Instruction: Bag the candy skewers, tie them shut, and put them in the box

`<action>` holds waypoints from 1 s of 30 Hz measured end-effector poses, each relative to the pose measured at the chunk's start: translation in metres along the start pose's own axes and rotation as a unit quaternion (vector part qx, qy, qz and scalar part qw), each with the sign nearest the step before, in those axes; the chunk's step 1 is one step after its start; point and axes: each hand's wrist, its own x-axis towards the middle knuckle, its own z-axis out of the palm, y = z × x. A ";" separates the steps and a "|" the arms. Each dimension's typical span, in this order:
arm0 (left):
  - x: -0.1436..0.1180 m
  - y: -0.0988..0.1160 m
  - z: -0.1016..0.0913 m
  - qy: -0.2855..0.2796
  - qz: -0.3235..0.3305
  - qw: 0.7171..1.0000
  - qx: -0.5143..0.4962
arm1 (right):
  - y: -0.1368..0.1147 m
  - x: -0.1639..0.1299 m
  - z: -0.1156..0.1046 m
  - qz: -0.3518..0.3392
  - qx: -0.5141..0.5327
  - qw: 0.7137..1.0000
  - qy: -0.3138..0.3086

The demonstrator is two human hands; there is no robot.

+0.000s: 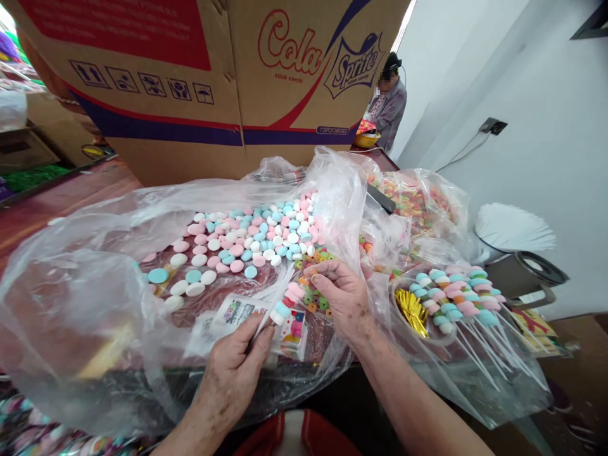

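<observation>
Nearest, left hand (235, 361) pinching a thin white stick topped with a pale blue marshmallow disc (278, 312), long axis slanting up and right toward the worktop's far edge. Right hand (342, 294) curled narrow, fingertips gathering small pink and green candies (308, 294). Better done keeping stick steady, threading pieces squarely through their centres.

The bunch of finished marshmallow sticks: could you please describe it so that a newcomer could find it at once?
Start from the big Cola Sprite cardboard box at the back and come forward to the right of the person's right hand. There the finished marshmallow sticks lie fanned over a round container holding gold foil. Unlike the loose marshmallows spread on plastic, these are threaded on white sticks.
</observation>
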 end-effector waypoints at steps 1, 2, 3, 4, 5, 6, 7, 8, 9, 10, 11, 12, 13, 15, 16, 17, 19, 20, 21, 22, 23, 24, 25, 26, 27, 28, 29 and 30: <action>0.000 -0.001 0.000 -0.001 -0.001 1.000 -0.002 | 0.000 0.001 -0.001 0.003 -0.001 1.000 -0.008; 0.000 -0.003 0.001 -0.003 -0.003 1.000 -0.004 | -0.001 0.001 -0.002 0.006 -0.007 1.000 -0.022; 0.000 -0.004 0.001 -0.004 -0.005 1.000 -0.006 | -0.001 0.001 -0.003 0.008 -0.016 0.999 -0.037; 0.000 -0.005 0.001 -0.004 -0.006 1.000 -0.008 | -0.001 0.001 -0.005 0.010 -0.028 0.998 -0.051; 0.000 -0.005 0.001 -0.004 -0.007 1.000 -0.010 | -0.001 0.000 -0.006 0.009 -0.046 0.997 -0.060; 0.001 -0.006 0.001 -0.004 -0.009 1.000 -0.011 | -0.001 -0.001 -0.007 0.002 -0.072 0.995 -0.062; 0.001 -0.006 0.001 -0.004 -0.011 1.000 -0.010 | -0.001 -0.002 -0.008 -0.012 -0.104 0.993 -0.062; 0.001 -0.005 0.000 -0.004 -0.013 1.000 -0.009 | -0.001 -0.004 -0.010 -0.033 -0.139 0.988 -0.061; 0.001 -0.005 0.000 -0.007 -0.017 1.000 -0.008 | -0.001 -0.005 -0.010 -0.060 -0.173 0.981 -0.063; 0.001 -0.004 0.000 -0.011 -0.021 1.000 -0.008 | -0.001 -0.006 -0.011 -0.090 -0.204 0.973 -0.067; 0.001 -0.003 -0.001 -0.014 -0.026 1.000 -0.009 | 0.000 -0.007 -0.012 -0.115 -0.227 0.964 -0.072; 0.001 -0.002 -0.001 -0.016 -0.031 0.999 -0.012 | 0.000 -0.008 -0.012 -0.133 -0.240 0.958 -0.079; 0.001 -0.001 -0.001 -0.018 -0.037 0.999 -0.016 | 0.001 -0.009 -0.012 -0.138 -0.244 0.956 -0.082; 0.001 0.001 0.000 -0.019 -0.048 0.998 -0.027 | 0.004 -0.012 -0.010 -0.115 -0.227 0.964 -0.079; 0.002 0.003 0.001 -0.017 -0.054 0.998 -0.033 | 0.004 -0.013 -0.009 -0.094 -0.210 0.970 -0.078; 0.002 0.004 0.002 -0.014 -0.059 0.997 -0.039 | 0.005 -0.014 -0.007 -0.076 -0.194 0.975 -0.078; 0.003 0.005 0.004 -0.007 -0.070 0.996 -0.048 | 0.006 -0.016 -0.003 -0.067 -0.178 0.978 -0.084; 0.004 0.005 0.004 -0.006 -0.075 0.996 -0.051 | 0.007 -0.018 -0.002 -0.074 -0.180 0.977 -0.090; 0.004 0.005 0.005 -0.006 -0.079 0.995 -0.053 | 0.007 -0.019 0.000 -0.086 -0.185 0.974 -0.093; 0.004 0.005 0.006 -0.008 -0.083 0.995 -0.057 | 0.008 -0.020 0.002 -0.097 -0.191 0.972 -0.095; 0.004 0.005 0.006 -0.008 -0.087 0.994 -0.062 | 0.009 -0.021 0.004 -0.105 -0.197 0.970 -0.097; 0.003 0.005 0.006 -0.006 -0.090 0.994 -0.067 | 0.010 -0.022 0.005 -0.112 -0.201 0.968 -0.098; 0.003 0.005 0.006 -0.002 -0.092 0.993 -0.073 | 0.012 -0.023 0.007 -0.116 -0.204 0.967 -0.097; 0.003 0.005 0.006 0.004 -0.094 0.992 -0.079 | 0.013 -0.024 0.009 -0.120 -0.206 0.966 -0.098; 0.002 0.006 0.006 0.011 -0.095 0.992 -0.083 | 0.014 -0.024 0.011 -0.122 -0.208 0.965 -0.099; 0.002 0.007 0.005 0.018 -0.095 0.992 -0.087 | 0.015 -0.025 0.013 -0.123 -0.210 0.965 -0.101; 0.002 0.008 0.004 0.022 -0.094 0.991 -0.091 | 0.015 -0.024 0.014 -0.123 -0.211 0.964 -0.105; 0.001 0.009 0.003 0.025 -0.094 0.990 -0.098 | 0.013 -0.023 0.015 -0.119 -0.212 0.963 -0.115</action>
